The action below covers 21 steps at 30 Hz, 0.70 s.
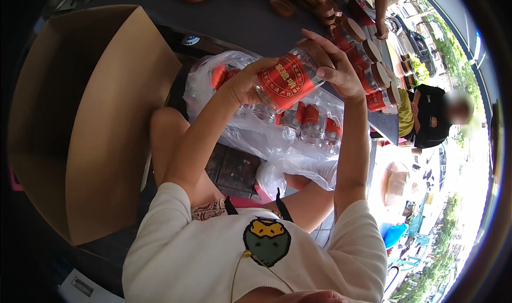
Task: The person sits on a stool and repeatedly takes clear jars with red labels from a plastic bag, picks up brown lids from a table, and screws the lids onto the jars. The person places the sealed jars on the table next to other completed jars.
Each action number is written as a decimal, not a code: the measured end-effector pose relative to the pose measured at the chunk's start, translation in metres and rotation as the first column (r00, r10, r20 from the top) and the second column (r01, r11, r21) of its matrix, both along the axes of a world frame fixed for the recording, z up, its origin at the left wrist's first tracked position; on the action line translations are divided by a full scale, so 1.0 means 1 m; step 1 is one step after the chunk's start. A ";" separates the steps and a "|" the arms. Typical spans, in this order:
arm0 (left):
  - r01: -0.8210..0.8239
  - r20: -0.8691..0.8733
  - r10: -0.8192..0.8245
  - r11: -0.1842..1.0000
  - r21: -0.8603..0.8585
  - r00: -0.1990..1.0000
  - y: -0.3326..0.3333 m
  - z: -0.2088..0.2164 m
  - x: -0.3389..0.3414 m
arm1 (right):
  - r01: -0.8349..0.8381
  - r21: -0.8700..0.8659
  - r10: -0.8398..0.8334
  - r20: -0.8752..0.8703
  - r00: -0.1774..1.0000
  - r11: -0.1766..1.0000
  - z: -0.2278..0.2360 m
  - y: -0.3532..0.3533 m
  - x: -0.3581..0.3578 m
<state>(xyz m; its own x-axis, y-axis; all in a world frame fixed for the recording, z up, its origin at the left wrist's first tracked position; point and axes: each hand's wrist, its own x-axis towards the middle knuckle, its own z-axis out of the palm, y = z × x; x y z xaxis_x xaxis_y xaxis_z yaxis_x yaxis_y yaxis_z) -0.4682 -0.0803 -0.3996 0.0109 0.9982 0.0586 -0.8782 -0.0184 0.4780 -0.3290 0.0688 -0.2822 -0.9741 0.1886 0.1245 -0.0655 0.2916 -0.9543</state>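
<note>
A clear plastic jar [286, 83] with a red label is held tilted in front of me, over an open bag. My left hand [250, 81] is wrapped round its base end. My right hand [341, 71] grips the other end, its fingers about the brown lid [319, 55]; whether the lid sits fully down I cannot tell. Below, the clear plastic bag [213, 116] holds several more jars [312, 126] with red labels, lying close together. Several lidded jars [370, 76] stand in a row on the dark table, just beyond my right hand.
Loose brown lids [282, 6] lie scattered along the far side of the dark table [224, 28]. A large open cardboard box [109, 127] stands at my left. Another person's arm [382, 9] reaches down at the far right, and a person in black [432, 116] is farther right.
</note>
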 end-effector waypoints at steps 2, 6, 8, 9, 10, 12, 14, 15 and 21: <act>-0.041 -0.021 0.039 0.994 -0.103 0.999 0.001 0.007 0.003 | 0.052 -0.016 -0.053 -0.075 0.996 0.999 -0.005 -0.003 0.005; -0.391 -0.188 0.433 0.893 0.224 0.882 0.011 0.009 0.008 | 0.267 -0.190 -0.316 -0.317 0.894 0.945 -0.020 -0.001 0.009; -0.555 -0.524 0.693 0.716 0.423 0.495 0.010 0.018 0.028 | 0.233 -0.411 -0.362 -0.269 0.892 0.881 -0.034 -0.002 0.009; -0.575 -0.614 0.757 0.612 0.543 0.225 0.009 0.020 0.032 | 0.211 -0.515 -0.377 -0.241 0.895 0.831 -0.038 -0.005 0.009; -0.579 -0.644 0.759 0.570 0.583 0.098 0.008 0.019 0.030 | 0.276 -0.535 -0.450 -0.225 0.864 0.798 -0.041 -0.013 0.006; -0.605 -0.601 0.739 0.637 0.478 0.303 0.007 0.019 0.032 | 0.356 -0.415 -0.481 -0.250 0.840 0.837 -0.045 -0.017 0.006; -0.591 -0.563 0.635 0.751 0.293 0.528 0.004 0.019 0.036 | 0.428 -0.276 -0.503 -0.335 0.796 0.861 -0.045 -0.028 0.005; -0.551 -0.541 0.542 0.818 0.165 0.643 0.001 0.020 0.036 | 0.447 -0.171 -0.478 -0.328 0.815 0.878 -0.041 -0.029 0.009; 0.084 0.094 -0.076 0.993 -0.087 0.993 -0.011 0.011 0.016 | 0.404 0.580 -0.145 -0.441 0.886 0.707 -0.015 -0.040 0.025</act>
<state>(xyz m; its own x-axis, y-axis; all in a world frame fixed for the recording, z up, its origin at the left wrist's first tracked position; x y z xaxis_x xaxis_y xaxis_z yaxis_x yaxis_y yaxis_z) -0.4522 -0.0916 -0.3889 0.0895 0.9956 -0.0276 -0.9148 0.0932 0.3930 -0.3043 0.0291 -0.2970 -0.7583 0.1882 0.6241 -0.1578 0.8760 -0.4558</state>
